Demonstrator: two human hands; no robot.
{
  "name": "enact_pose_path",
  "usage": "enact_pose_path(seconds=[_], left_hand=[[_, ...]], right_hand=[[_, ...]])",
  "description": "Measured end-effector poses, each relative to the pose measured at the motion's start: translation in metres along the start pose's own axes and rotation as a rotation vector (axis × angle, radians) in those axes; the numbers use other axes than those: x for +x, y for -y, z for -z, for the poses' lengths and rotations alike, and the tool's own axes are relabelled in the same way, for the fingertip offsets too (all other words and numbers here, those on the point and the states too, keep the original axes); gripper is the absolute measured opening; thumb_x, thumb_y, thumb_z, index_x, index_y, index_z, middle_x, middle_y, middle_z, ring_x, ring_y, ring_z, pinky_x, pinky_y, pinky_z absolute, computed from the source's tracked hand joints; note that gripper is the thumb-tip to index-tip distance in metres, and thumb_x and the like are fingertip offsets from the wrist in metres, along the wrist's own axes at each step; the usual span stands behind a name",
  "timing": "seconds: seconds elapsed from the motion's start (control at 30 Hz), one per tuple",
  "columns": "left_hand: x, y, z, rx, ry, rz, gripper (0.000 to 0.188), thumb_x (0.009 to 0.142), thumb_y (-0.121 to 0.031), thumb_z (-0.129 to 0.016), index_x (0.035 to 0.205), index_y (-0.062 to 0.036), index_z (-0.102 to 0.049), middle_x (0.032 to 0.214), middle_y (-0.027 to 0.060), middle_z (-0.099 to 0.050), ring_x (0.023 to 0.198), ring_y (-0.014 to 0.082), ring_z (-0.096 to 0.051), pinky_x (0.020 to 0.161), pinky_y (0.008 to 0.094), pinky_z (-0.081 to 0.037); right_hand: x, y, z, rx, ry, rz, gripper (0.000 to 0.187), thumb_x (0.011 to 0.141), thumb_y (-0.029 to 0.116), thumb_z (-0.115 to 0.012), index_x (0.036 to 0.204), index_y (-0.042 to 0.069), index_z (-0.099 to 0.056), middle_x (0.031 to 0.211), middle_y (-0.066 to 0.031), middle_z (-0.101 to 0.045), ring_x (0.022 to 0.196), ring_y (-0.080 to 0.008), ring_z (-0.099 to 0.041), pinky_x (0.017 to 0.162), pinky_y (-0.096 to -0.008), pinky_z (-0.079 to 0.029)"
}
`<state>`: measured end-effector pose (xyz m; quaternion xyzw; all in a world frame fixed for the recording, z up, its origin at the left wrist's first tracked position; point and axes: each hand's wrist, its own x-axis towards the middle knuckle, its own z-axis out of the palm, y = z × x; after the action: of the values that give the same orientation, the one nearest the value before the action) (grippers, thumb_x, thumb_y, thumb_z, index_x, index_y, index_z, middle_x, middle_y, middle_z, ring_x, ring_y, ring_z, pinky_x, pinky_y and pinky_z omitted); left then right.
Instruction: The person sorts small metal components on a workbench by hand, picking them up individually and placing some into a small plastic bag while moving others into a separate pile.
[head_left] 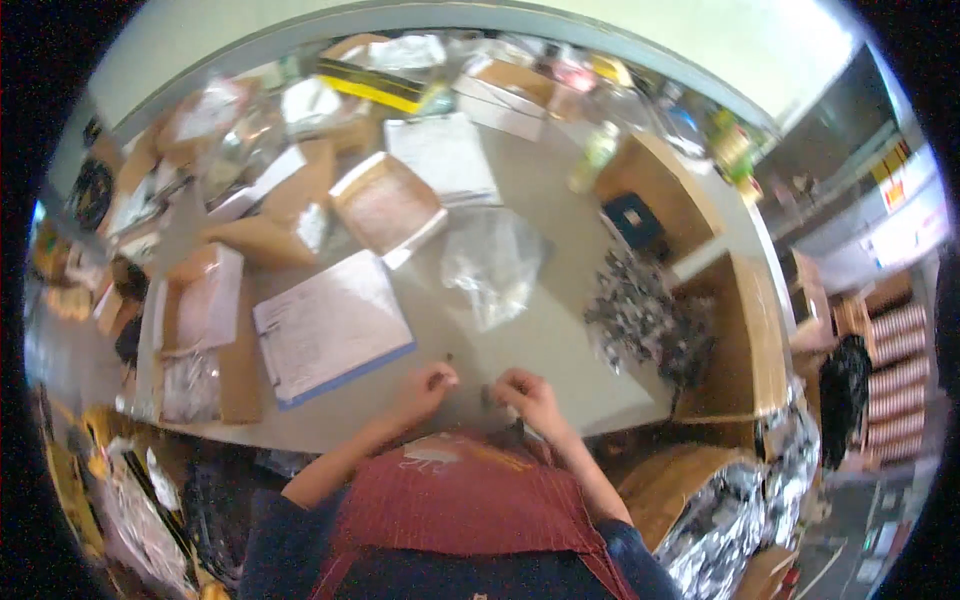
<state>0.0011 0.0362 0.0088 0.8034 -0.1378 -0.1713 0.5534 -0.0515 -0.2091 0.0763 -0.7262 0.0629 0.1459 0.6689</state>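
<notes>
Close to the table's near edge, both of my hands hover in front of the dark red apron (470, 490). My left hand (428, 388) has its fingers curled together, with a small dark piece (449, 357) just beyond the fingertips; whether they touch it I cannot tell. My right hand (532, 398) is bent in a pinch, and a small dark part (488, 395) shows at its fingertips, blurred. To the right, a heap of small dark grey and black parts (645, 315) spills from an open cardboard box (735, 335). A clear plastic bag (490, 262) lies beyond my hands.
Left of my hands lies a clipboard with paper (335, 325). Past it are a shallow open box (388, 208) and another sheet (442, 155). A white box (202, 300) stands at the left edge, a bottle (597, 155) at the back right. Boxes and bags crowd the far edge.
</notes>
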Motion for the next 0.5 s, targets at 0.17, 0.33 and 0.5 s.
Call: enact_pose_path(seconds=[0.17,0.33,0.5], left_hand=[[0.050,-0.042,0.021,0.052,-0.154,-0.038,0.021,0.097,-0.023,-0.061,0.106,-0.0040,-0.065,0.091,0.0072,-0.072,0.082,0.0163,-0.067,0.077,0.0324,-0.053],[0.150,-0.020,0.077,0.024,-0.300,-0.110,0.037,0.099,-0.035,-0.062,0.115,-0.0016,-0.064,0.103,0.0101,-0.071,0.092,0.0173,-0.067,0.081,0.0315,-0.053],[0.244,-0.041,0.076,-0.242,0.009,0.337,0.061,0.096,-0.055,-0.058,0.127,-0.0022,-0.058,0.122,0.0101,-0.063,0.107,0.0200,-0.061,0.090,0.0362,-0.050]], right_hand=[[-0.016,-0.006,0.085,0.146,-0.535,0.156,0.021,0.097,0.016,-0.060,0.084,0.001,-0.064,0.075,-0.0038,-0.064,0.069,-0.0123,-0.060,0.067,-0.0283,-0.049],[0.023,0.005,0.112,0.216,-0.585,0.192,0.028,0.102,0.024,-0.057,0.098,-0.002,-0.065,0.085,-0.0069,-0.067,0.072,-0.0126,-0.061,0.065,-0.0282,-0.050],[0.138,-0.006,0.115,0.217,-0.499,0.001,0.042,0.101,0.038,-0.055,0.107,-0.003,-0.064,0.080,-0.0079,-0.065,0.074,-0.0164,-0.065,0.070,-0.0301,-0.054]])
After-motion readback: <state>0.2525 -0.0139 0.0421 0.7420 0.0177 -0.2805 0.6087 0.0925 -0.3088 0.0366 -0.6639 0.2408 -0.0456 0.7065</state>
